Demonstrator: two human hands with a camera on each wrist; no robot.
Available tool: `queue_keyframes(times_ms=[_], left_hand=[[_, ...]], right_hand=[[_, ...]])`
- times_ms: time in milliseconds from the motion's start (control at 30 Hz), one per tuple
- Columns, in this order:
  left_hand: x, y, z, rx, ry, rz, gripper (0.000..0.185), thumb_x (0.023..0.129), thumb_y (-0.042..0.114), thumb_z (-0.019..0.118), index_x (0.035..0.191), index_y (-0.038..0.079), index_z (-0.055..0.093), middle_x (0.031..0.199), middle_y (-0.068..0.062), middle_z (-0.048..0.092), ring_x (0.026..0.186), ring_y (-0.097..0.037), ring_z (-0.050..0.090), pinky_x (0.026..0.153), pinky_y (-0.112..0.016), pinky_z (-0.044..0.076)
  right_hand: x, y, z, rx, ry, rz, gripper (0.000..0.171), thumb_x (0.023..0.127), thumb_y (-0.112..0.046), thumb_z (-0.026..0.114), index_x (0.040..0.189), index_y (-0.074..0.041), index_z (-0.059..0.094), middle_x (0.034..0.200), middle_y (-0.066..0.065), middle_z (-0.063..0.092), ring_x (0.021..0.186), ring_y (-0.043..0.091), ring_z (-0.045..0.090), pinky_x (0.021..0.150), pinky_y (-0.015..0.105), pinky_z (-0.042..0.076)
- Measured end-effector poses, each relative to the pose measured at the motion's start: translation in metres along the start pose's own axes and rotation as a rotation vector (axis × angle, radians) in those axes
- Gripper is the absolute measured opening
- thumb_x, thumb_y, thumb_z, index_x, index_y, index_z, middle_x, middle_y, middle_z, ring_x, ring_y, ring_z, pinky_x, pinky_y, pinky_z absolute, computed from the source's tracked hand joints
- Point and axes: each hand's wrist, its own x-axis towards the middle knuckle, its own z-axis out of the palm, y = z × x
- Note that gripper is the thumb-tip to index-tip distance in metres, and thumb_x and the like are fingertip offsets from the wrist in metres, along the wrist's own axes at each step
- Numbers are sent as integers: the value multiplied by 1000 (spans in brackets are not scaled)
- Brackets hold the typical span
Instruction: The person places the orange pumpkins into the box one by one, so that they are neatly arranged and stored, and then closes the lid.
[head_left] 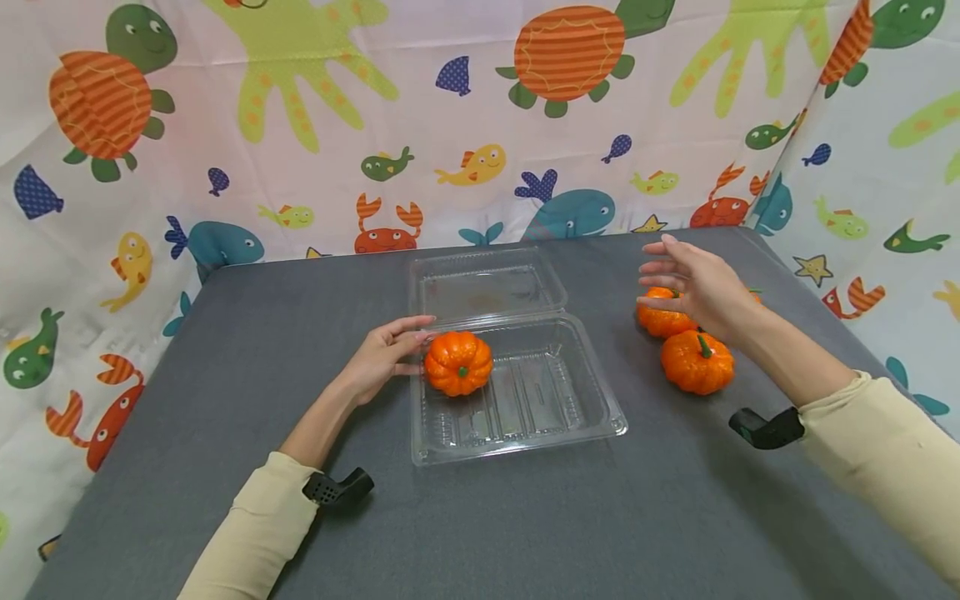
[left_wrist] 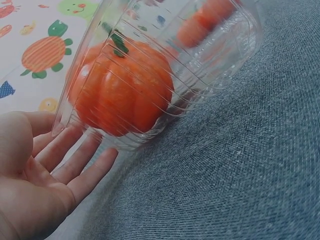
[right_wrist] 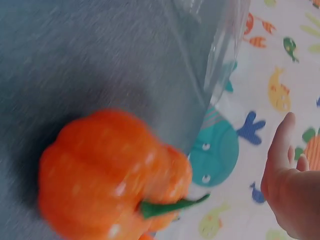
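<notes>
A clear plastic clamshell container [head_left: 536,392] lies with its lid [head_left: 487,292] folded back. An orange toy pumpkin [head_left: 458,363] with a green stem sits inside, against the left wall. At that wall my left hand [head_left: 381,360] touches the rim, fingers loosely extended along the outside in the left wrist view. My right hand [head_left: 701,283] hovers over the pumpkins on the right, fingers extended and holding nothing. Below it are a front pumpkin [head_left: 696,371] and a rear pumpkin [head_left: 656,321]. A third pumpkin [head_left: 756,296] is mostly hidden by the right hand.
The grey cloth-covered table [head_left: 285,350] extends around the container. A white curtain [head_left: 322,183] printed with sea animals hangs along the back and both sides. Black wrist cameras [head_left: 341,487] sit on both sleeves.
</notes>
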Motion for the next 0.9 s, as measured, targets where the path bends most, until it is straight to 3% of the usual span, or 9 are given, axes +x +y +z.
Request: queue_keyframes(times_ms=[433, 700, 900], left_hand=[[-1, 0, -1, -3, -5, 10, 45, 101, 16, 49, 142, 0, 41, 137, -20, 49, 117, -22, 53, 81, -39, 54], [0, -1, -1, -9, 7, 5, 42, 101, 15, 49, 140, 3, 44, 136, -19, 49, 119, -23, 51, 82, -39, 54], [1, -2, 0, -5, 5, 6, 42, 101, 16, 49, 141, 3, 44, 137, -19, 49, 119, -24, 51, 82, -40, 54]], right_hand=[[-21, 12, -69, 109, 12, 66, 29, 93, -45, 55, 108, -21, 62, 110, 1, 53, 99, 15, 56, 80, 32, 54], [-31, 25, -100, 201, 19, 104, 25, 97, -38, 51, 106, -19, 64, 104, 0, 60, 96, 17, 58, 79, 35, 54], [-38, 38, -117, 292, -52, 102, 28, 101, -32, 45, 109, -12, 62, 103, 7, 61, 94, 21, 61, 79, 41, 55]])
